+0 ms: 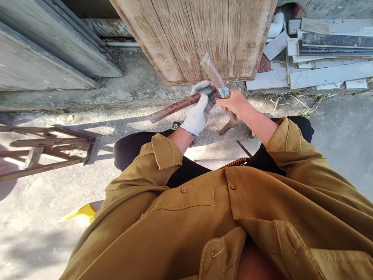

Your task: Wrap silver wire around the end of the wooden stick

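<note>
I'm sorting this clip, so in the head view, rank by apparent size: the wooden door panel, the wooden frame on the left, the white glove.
1. wooden door panel, cut off at the top
2. wooden frame
3. white glove

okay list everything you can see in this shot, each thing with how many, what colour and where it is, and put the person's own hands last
Rusty reddish-brown metal bars: two, crossed, bound with grey wire, centre.
Weathered brown plank door panel: one, upright, top centre.
Grey wooden boards: several, leaning, top left.
White and dark flat offcuts: a stack, top right.
Brown wooden frame: one, lying on the concrete ground, left.
Yellow object: one, partly hidden, lower left.
Mustard-brown jacket: one, worn, foreground.
Left hand: white knit glove, gripping the lower bar near the crossing.
Right hand: bare, gripping the upright bar below the wire wrap.
</note>
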### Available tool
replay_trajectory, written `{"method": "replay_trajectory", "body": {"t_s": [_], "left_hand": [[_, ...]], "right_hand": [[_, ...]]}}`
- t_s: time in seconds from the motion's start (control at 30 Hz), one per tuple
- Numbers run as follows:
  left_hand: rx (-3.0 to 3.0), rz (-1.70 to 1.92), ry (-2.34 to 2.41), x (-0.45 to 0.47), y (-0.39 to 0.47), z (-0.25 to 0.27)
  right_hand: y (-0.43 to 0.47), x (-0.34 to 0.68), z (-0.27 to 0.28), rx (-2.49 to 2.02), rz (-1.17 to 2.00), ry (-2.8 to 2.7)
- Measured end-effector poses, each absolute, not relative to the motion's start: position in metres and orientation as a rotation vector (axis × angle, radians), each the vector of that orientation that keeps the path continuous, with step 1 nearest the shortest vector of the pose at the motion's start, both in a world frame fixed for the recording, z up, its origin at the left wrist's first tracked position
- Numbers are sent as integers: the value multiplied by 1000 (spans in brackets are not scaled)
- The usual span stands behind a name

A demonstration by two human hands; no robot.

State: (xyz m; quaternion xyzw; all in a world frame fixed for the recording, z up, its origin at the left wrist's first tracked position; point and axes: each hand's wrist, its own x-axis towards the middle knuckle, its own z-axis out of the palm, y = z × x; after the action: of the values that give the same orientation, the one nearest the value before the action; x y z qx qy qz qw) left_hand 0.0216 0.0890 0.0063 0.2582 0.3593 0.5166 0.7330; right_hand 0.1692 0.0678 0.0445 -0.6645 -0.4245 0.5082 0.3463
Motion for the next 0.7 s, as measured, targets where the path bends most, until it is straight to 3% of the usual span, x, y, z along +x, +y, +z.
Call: {"method": "replay_trajectory", "body": {"t_s": [0.47, 0.7], "left_hand": [[857, 1203, 700, 16, 94, 4], [823, 1155, 706, 15, 91, 0]], "right_hand": [[71, 172, 74, -1472, 1336, -914], [72, 178, 69, -1518, 1251, -1087]]}}
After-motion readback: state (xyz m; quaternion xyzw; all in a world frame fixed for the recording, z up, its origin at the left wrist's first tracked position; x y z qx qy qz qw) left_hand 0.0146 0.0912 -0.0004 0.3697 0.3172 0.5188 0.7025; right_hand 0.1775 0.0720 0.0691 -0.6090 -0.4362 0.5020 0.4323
